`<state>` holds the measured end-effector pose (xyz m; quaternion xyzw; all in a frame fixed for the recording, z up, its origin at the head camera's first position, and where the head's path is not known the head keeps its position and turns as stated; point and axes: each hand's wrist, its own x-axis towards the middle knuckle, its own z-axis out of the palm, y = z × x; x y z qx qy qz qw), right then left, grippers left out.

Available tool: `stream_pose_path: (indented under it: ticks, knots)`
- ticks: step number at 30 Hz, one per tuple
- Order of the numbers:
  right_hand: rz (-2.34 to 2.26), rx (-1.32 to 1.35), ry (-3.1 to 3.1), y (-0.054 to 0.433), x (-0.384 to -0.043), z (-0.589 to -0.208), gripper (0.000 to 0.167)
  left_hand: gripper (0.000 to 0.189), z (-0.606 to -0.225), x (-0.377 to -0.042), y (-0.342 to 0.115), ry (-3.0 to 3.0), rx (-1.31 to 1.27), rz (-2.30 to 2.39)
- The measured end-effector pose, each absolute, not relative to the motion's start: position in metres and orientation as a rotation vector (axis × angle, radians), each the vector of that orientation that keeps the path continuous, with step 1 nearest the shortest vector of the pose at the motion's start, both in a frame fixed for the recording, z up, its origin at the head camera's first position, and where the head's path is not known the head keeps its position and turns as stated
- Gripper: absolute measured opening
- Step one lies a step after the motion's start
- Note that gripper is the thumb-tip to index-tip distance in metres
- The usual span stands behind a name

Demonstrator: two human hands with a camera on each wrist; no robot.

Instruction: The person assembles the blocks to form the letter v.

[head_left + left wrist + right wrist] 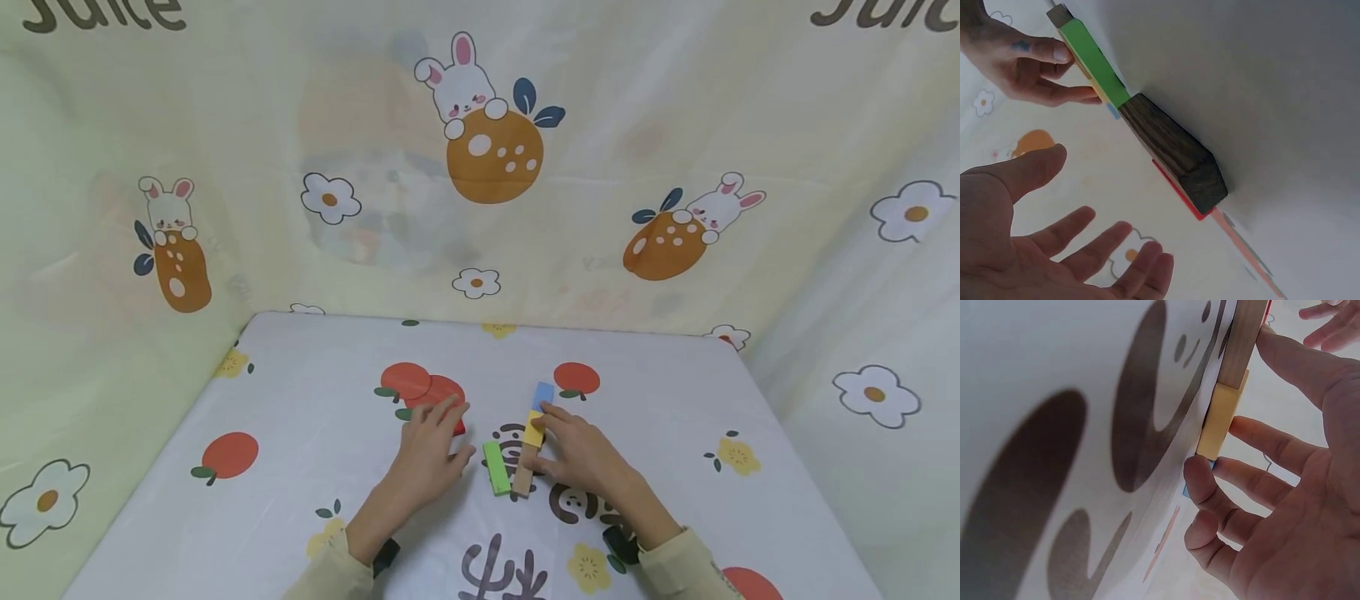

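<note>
My left hand (429, 450) hovers with spread fingers over the left side, and its palm is bare in the left wrist view. Beyond its fingertips lie a dark brown wooden block (1172, 150) and a red block (459, 428), mostly covered by the hand in the head view. My right hand (585, 450) is at a row of blocks, its thumb on the light wooden block (522, 475), its fingers along the yellow block (533, 429) and the blue block (543, 395). These three sit end to end. A green block (496, 468) lies just left of the row.
A white cloth (315, 400) printed with apples, flowers and dark figures covers the table. Patterned curtains (600, 167) stand close behind and at both sides. A dark wrist strap (621, 543) shows at the right sleeve.
</note>
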<state>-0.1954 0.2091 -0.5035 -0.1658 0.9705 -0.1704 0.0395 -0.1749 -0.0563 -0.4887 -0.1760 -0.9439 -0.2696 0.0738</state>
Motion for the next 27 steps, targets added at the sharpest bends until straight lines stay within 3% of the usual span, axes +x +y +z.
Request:
stream_pose_path:
  ticks: [27]
  knots:
    - [-0.504, -0.509, 2.966, 0.209, -0.195, -0.502, 0.07, 0.061, -0.494, -0.203, -0.07, -2.879, -0.364, -0.977]
